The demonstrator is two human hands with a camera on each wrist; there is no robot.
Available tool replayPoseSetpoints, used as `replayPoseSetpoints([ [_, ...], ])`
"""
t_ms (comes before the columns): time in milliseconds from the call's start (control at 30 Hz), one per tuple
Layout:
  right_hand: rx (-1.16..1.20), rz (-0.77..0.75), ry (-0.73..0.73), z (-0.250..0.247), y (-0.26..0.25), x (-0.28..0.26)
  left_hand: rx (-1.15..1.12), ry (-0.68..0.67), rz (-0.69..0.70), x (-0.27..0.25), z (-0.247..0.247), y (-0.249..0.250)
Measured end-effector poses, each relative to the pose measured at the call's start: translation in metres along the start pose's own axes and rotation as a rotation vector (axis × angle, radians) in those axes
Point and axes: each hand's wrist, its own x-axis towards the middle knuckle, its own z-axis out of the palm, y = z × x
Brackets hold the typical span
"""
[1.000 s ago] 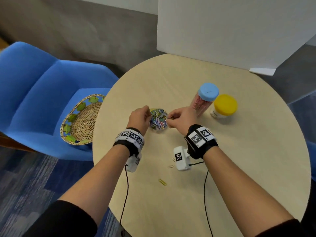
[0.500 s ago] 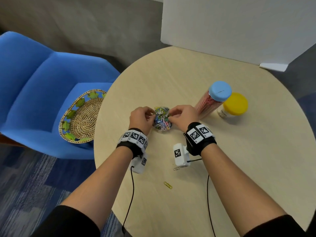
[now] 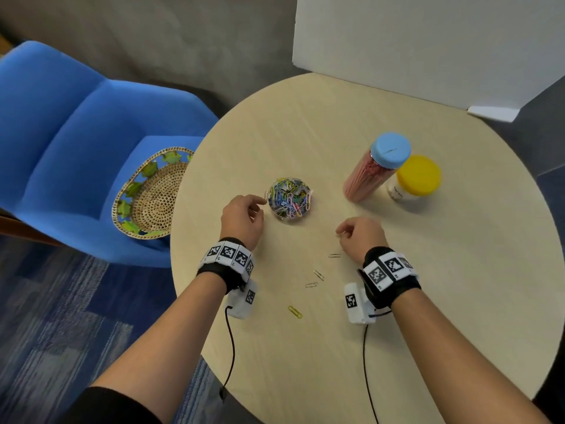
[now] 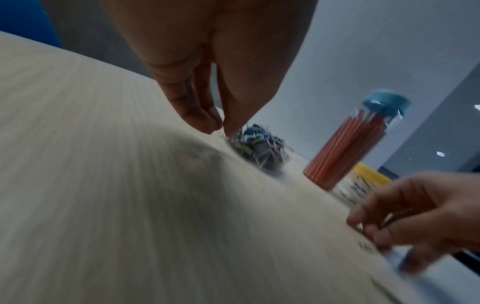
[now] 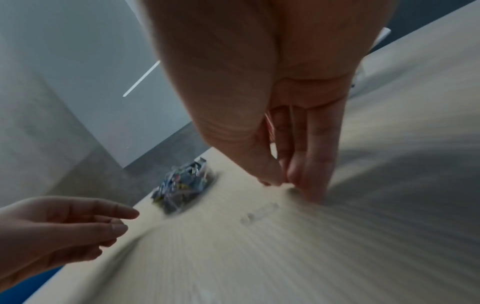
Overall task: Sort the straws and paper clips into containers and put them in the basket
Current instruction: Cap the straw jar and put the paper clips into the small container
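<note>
A clear round container (image 3: 289, 200) heaped with coloured paper clips stands mid-table. My left hand (image 3: 260, 206) hovers at its left side with relaxed fingers, the index tip close to the rim; I hold nothing in it. My right hand (image 3: 341, 232) is curled low over the table, nearer me and to the container's right. In the right wrist view its thumb and fingertips (image 5: 298, 174) meet at the tabletop with nothing visible between them. Loose paper clips (image 3: 334, 255) lie by the right wrist, with others (image 3: 315, 280) and a yellow one (image 3: 295, 312) closer to me. A blue-lidded tube of pink straws (image 3: 376, 169) stands at the right.
A yellow-lidded jar (image 3: 415, 179) stands beside the straw tube. The woven basket (image 3: 149, 194) lies on a blue chair (image 3: 61, 133) left of the round table (image 3: 458, 301). A white board (image 3: 428, 41) stands at the table's far edge.
Both hands have left the clip container. The right hand drew back toward me and to the right, down over the loose clips. The left hand moved slightly left and loosened its fingers.
</note>
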Motion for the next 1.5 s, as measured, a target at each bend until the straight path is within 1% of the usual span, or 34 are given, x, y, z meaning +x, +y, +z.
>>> replayPoseSetpoints([
  [67, -0.006, -0.009, 0.005, 0.009, 0.016, -0.018, 0.033, -0.076, -0.058, -0.021, 0.008, -0.008],
  [133, -0.010, -0.100, 0.026, 0.019, 0.024, -0.032, 0.073, -0.133, -0.070, -0.045, 0.017, -0.012],
  [167, -0.019, -0.146, 0.029, 0.024, 0.026, -0.037, 0.099, -0.134, -0.058, -0.056, 0.020, -0.013],
  [233, -0.051, -0.247, -0.019, 0.034, 0.028, -0.048, 0.164, -0.086, -0.032, -0.070, 0.022, -0.015],
  [300, -0.124, -0.357, -0.118, 0.045, 0.028, -0.063, 0.240, -0.048, 0.048, -0.070, 0.019, -0.017],
  [333, -0.154, -0.405, -0.163, 0.050, 0.029, -0.070, 0.274, -0.057, 0.096, -0.066, 0.017, -0.018],
  [367, -0.165, -0.442, -0.189, 0.053, 0.030, -0.075, 0.301, -0.097, 0.130, -0.060, 0.016, -0.018],
  [400, -0.160, -0.462, -0.195, 0.055, 0.032, -0.079, 0.322, -0.168, 0.143, -0.054, 0.015, -0.019],
  [467, -0.141, -0.448, -0.151, 0.053, 0.037, -0.079, 0.354, -0.328, 0.113, -0.046, 0.014, -0.015],
  [500, -0.151, -0.428, -0.122, 0.049, 0.039, -0.077, 0.372, -0.370, 0.097, -0.045, 0.013, -0.011],
  [567, -0.183, -0.417, -0.081, 0.046, 0.042, -0.074, 0.411, -0.391, 0.105, -0.053, 0.014, -0.001],
  [633, -0.201, -0.467, -0.116, 0.051, 0.041, -0.079, 0.453, -0.416, 0.136, -0.070, 0.020, 0.000],
  [667, -0.211, -0.506, -0.151, 0.056, 0.039, -0.083, 0.450, -0.416, 0.151, -0.080, 0.022, -0.003],
  [700, -0.223, -0.541, -0.189, 0.061, 0.038, -0.087, 0.434, -0.387, 0.171, -0.089, 0.024, -0.006],
  [800, -0.222, -0.581, -0.265, 0.071, 0.039, -0.095, 0.333, -0.253, 0.294, -0.109, 0.027, -0.014],
  [833, -0.203, -0.585, -0.272, 0.072, 0.039, -0.096, 0.266, -0.267, 0.320, -0.114, 0.025, -0.015],
  [900, -0.142, -0.590, -0.285, 0.070, 0.040, -0.098, 0.179, -0.407, 0.329, -0.122, 0.020, -0.015],
  [967, -0.094, -0.580, -0.309, 0.069, 0.041, -0.101, 0.191, -0.524, 0.327, -0.127, 0.017, -0.019],
  [1033, -0.084, -0.555, -0.327, 0.069, 0.043, -0.104, 0.213, -0.612, 0.264, -0.128, 0.015, -0.021],
  [1100, -0.090, -0.532, -0.347, 0.069, 0.043, -0.108, 0.203, -0.657, 0.215, -0.125, 0.013, -0.021],
  [1133, -0.109, -0.525, -0.346, 0.071, 0.042, -0.110, 0.182, -0.636, 0.205, -0.121, 0.012, -0.019],
  [1167, -0.131, -0.533, -0.335, 0.073, 0.041, -0.113, 0.147, -0.578, 0.190, -0.115, 0.010, -0.016],
  [1267, -0.150, -0.608, -0.255, 0.081, 0.037, -0.119, 0.117, -0.304, 0.054, -0.082, 0.007, -0.008],
  [1300, -0.118, -0.631, -0.215, 0.085, 0.036, -0.119, 0.140, -0.225, 0.023, -0.068, 0.006, -0.008],
  [1333, -0.080, -0.641, -0.178, 0.088, 0.035, -0.117, 0.177, -0.174, 0.016, -0.053, 0.007, -0.008],
  [1367, -0.042, -0.637, -0.149, 0.091, 0.035, -0.114, 0.225, -0.158, 0.024, -0.039, 0.008, -0.009],
  [1400, -0.006, -0.616, -0.136, 0.093, 0.034, -0.111, 0.283, -0.176, 0.039, -0.027, 0.009, -0.009],
  [1500, 0.047, -0.565, -0.119, 0.094, 0.030, -0.105, 0.494, -0.272, 0.116, -0.003, 0.009, -0.007],
])
